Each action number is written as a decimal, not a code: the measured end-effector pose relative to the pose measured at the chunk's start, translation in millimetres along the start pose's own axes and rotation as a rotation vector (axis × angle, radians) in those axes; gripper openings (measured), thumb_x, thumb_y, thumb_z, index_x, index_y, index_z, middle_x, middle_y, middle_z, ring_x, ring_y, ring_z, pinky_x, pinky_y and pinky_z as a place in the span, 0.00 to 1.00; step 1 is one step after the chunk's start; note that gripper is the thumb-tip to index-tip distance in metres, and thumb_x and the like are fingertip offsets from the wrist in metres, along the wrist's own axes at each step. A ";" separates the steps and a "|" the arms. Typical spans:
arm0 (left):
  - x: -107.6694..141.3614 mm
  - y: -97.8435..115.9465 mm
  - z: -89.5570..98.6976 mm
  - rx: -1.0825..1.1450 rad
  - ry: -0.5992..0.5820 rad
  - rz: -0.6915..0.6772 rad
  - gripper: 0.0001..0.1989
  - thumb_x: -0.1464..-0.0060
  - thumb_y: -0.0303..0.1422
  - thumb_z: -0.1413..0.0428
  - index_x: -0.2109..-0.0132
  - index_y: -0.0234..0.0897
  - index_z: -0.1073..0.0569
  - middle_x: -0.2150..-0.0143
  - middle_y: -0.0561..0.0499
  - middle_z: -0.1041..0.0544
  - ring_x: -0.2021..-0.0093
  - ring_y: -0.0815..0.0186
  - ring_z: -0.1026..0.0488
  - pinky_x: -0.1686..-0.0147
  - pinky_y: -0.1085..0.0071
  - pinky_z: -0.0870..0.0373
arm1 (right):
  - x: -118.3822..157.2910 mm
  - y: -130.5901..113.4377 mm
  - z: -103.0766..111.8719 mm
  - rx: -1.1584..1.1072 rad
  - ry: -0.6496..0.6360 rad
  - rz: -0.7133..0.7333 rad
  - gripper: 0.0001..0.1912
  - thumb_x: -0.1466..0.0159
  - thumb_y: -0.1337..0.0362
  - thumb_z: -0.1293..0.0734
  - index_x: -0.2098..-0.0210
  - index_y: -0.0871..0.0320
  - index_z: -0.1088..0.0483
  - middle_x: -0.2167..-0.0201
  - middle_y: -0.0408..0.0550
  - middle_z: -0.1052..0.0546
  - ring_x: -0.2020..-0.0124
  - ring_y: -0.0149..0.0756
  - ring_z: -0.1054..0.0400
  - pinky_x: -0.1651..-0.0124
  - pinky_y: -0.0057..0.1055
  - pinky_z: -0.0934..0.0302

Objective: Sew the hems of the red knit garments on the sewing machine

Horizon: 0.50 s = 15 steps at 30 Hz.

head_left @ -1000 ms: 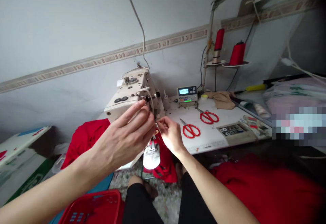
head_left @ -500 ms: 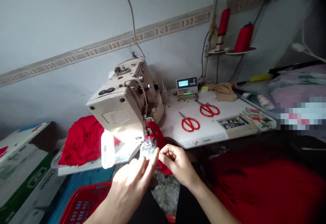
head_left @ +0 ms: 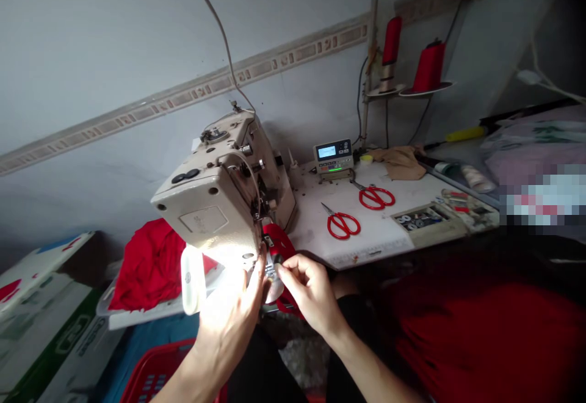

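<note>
Working at the chrome presser foot point(head_left: 273, 273) of a cream metal sewing machine head point(head_left: 206, 201) — right hand point(head_left: 311, 293) pinched narrow, anything held too fine to tell; left hand point(head_left: 224, 314) open just beside it; limp red cloth point(head_left: 277, 238) past the fingertips, likely soft, best gripped flat by its edge.

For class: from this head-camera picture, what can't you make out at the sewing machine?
Needle area of the sewing machine: head view, hidden by the left hand and right hand, washed out by glare from the lamp.
Anything pinched in the fingers: head view, too small to tell.
Control box screen: head view, too small to read.
</note>
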<state>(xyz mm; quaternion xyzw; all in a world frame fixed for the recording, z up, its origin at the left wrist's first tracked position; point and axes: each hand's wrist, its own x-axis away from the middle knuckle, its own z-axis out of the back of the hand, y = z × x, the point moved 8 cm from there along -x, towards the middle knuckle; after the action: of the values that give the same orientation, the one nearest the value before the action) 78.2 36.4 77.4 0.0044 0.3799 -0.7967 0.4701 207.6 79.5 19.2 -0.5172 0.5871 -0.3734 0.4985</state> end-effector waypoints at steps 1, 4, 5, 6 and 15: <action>1.8 0.7 5.9 -0.004 0.040 -0.012 0.28 0.35 0.26 0.45 0.30 0.32 0.36 0.49 0.38 0.17 0.65 0.57 0.17 0.76 0.71 0.24 | 5.6 -3.6 -3.4 0.025 -0.033 0.012 0.14 0.31 0.58 0.33 0.71 0.57 0.32 0.81 0.38 0.36 0.78 0.29 0.45 0.74 0.29 0.51; 10.3 2.2 25.7 0.069 0.193 -0.070 0.28 0.37 0.25 0.42 0.31 0.33 0.33 0.49 0.40 0.16 0.68 0.62 0.18 0.71 0.72 0.24 | 26.6 -16.8 -9.1 0.085 -0.152 0.053 0.13 0.33 0.61 0.30 0.72 0.57 0.32 0.81 0.37 0.38 0.78 0.29 0.47 0.74 0.29 0.53; 13.3 1.6 29.9 0.117 0.227 -0.084 0.29 0.37 0.25 0.41 0.31 0.34 0.33 0.51 0.42 0.16 0.69 0.63 0.18 0.67 0.72 0.24 | 32.2 -21.0 -6.8 0.086 -0.172 0.058 0.13 0.34 0.61 0.29 0.73 0.57 0.31 0.81 0.37 0.40 0.78 0.29 0.48 0.74 0.29 0.54; 15.9 0.7 31.9 0.172 0.241 -0.091 0.30 0.38 0.25 0.40 0.30 0.35 0.33 0.54 0.43 0.15 0.70 0.65 0.19 0.64 0.73 0.24 | 35.5 -24.9 -1.1 0.079 -0.163 0.060 0.13 0.34 0.60 0.29 0.73 0.57 0.31 0.81 0.37 0.41 0.78 0.29 0.48 0.74 0.30 0.54; 27.4 -29.8 18.9 0.575 0.334 0.347 0.11 0.34 0.33 0.40 0.48 0.35 0.20 0.65 0.48 0.14 0.78 0.69 0.22 0.73 0.74 0.27 | 6.9 -18.1 50.7 -0.111 0.036 -0.070 0.18 0.36 0.52 0.27 0.74 0.57 0.30 0.81 0.36 0.43 0.78 0.28 0.53 0.76 0.29 0.56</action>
<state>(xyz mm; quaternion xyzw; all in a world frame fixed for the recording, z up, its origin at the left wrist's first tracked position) 47.2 12.5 98.8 0.3304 0.2054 -0.7676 0.5093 261.4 73.3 23.8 -0.5573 0.5975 -0.3666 0.4449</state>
